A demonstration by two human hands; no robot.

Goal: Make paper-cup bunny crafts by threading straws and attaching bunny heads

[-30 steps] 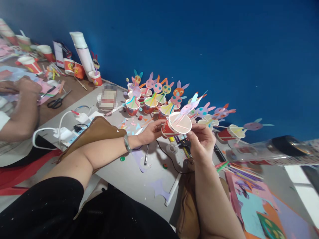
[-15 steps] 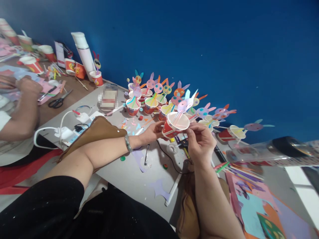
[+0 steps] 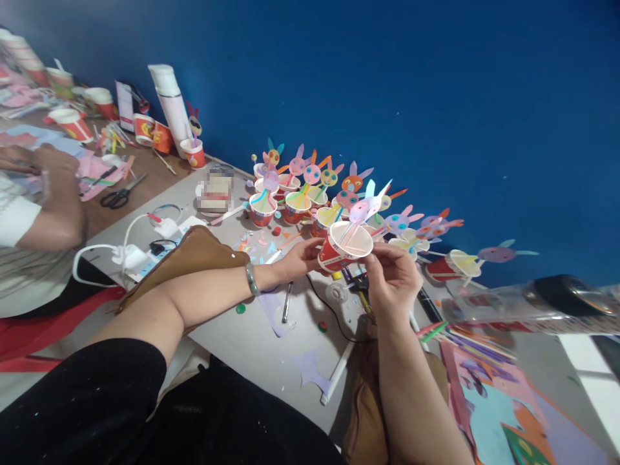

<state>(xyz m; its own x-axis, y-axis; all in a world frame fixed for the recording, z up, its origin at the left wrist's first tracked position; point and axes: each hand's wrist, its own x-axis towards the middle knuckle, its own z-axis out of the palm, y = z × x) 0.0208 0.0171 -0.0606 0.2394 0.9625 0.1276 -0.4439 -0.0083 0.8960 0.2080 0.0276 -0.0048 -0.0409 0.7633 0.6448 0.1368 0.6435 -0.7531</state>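
Deep blue wall backs a grey worktop (image 3: 252,336) littered with paper scraps, and I hold a red paper cup (image 3: 341,248) above it, just in front of a crowd of finished ones. My left hand (image 3: 300,258) grips the cup's base and side with curled fingers, while my right hand (image 3: 394,278) pinches the white rim on the near side between thumb and fingertips. The cup is tilted, its long axis leaning so the open mouth faces up and towards me, the base pointing away to the left. From the mouth a pale straw rises to the upper right, carrying a pink paper rabbit head (image 3: 363,208) with light blue and white ears. The cup is red with printed marks outside and white inside. Behind it stands the cluster of rabbit cups (image 3: 290,194), their coloured heads close to the one I hold, and more lie tipped over to the right. Below my hands a black cable (image 3: 329,316) crosses the worktop, near a pen (image 3: 287,302). A brown bag (image 3: 194,248) lies under my left forearm. At the far left another person's arm (image 3: 53,213) rests by scissors (image 3: 119,196), with a white flask (image 3: 170,103) standing by the wall.
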